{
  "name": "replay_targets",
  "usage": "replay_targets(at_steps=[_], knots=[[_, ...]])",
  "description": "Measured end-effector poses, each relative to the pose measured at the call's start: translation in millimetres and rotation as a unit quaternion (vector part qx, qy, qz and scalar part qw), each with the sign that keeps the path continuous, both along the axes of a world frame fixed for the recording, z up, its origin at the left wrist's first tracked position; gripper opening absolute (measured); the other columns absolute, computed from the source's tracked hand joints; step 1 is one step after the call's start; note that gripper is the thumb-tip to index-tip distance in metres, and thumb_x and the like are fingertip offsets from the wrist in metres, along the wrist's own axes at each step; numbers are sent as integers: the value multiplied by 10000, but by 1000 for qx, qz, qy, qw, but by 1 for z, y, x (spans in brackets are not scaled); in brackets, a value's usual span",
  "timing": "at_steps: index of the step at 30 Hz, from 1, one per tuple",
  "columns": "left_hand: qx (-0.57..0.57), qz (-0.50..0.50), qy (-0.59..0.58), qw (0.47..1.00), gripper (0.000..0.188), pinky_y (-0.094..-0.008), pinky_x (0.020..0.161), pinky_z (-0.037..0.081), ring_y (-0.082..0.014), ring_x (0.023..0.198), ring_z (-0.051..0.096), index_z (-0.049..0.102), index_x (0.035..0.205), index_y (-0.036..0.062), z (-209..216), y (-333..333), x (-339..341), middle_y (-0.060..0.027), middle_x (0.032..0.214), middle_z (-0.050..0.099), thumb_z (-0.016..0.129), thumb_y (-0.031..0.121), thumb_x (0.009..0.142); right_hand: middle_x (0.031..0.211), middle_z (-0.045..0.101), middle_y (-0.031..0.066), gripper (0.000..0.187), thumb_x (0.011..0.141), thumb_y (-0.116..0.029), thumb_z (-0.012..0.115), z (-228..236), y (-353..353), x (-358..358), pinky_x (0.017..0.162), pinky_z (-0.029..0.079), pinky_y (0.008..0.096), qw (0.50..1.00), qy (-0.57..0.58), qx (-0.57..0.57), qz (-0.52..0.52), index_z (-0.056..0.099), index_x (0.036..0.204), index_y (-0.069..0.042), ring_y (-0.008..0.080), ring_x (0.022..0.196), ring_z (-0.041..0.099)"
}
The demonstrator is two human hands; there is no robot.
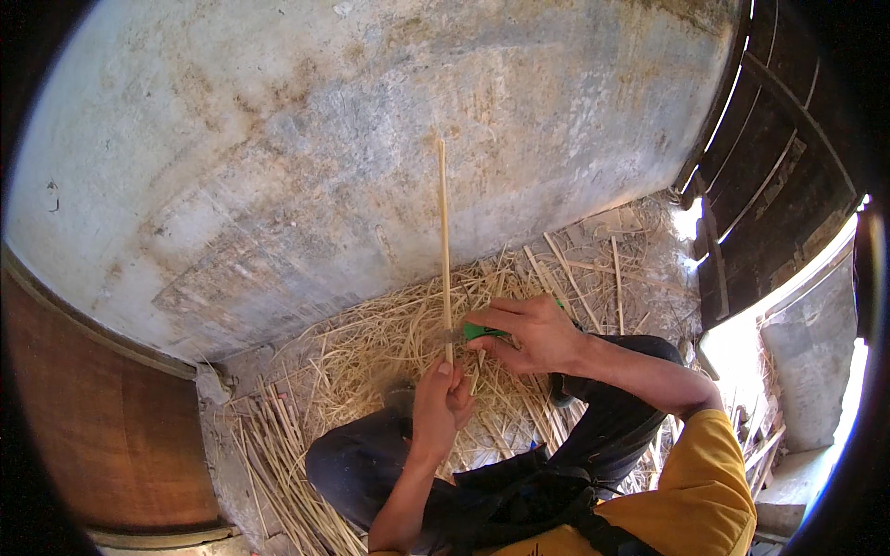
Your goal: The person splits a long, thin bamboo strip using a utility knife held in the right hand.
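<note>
A long, thin bamboo strip point(444, 213) stands nearly upright in front of me, its far end against the view of the wall. My left hand point(439, 408) is closed around its lower end. My right hand point(540, 335) grips the green handle of a knife point(482, 331), just right of the strip. The knife's blade is blurred and meets the strip a little above my left fingers. A short pale sliver hangs below the knife, between my hands.
Curled bamboo shavings point(371, 320) cover the floor around my dark-trousered legs. A bundle of split sticks point(278, 454) lies at the lower left. Beyond rises a stained wall point(306, 167), with a brown wooden panel point(111, 445) at left and dark slatted boards point(769, 167) at right.
</note>
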State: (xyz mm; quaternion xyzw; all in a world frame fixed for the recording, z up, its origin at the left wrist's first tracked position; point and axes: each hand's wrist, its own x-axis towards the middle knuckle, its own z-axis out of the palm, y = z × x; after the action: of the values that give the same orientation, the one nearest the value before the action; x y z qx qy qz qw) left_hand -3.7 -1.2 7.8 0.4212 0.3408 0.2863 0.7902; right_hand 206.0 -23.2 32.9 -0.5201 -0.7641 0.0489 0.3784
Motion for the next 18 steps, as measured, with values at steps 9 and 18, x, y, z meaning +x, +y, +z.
replay_targets(at_steps=[9,18], knots=[[24,0,47,999,315,-273,415,188,-71,452,268,417,824,152,0,-2,0,50,610,338,435,377,1045,954,728,148,301,865,-192,767,2,8,13,629,567,398,999,33,-8,-24,710,1130,-60,328,769,716],[58,6,106,993,270,-271,439,230,-82,469,312,451,829,108,-2,-9,6,25,633,378,453,288,1029,998,721,200,273,929,-215,703,7,31,48,736,562,421,995,61,28,-81,700,1118,-18,379,832,704]])
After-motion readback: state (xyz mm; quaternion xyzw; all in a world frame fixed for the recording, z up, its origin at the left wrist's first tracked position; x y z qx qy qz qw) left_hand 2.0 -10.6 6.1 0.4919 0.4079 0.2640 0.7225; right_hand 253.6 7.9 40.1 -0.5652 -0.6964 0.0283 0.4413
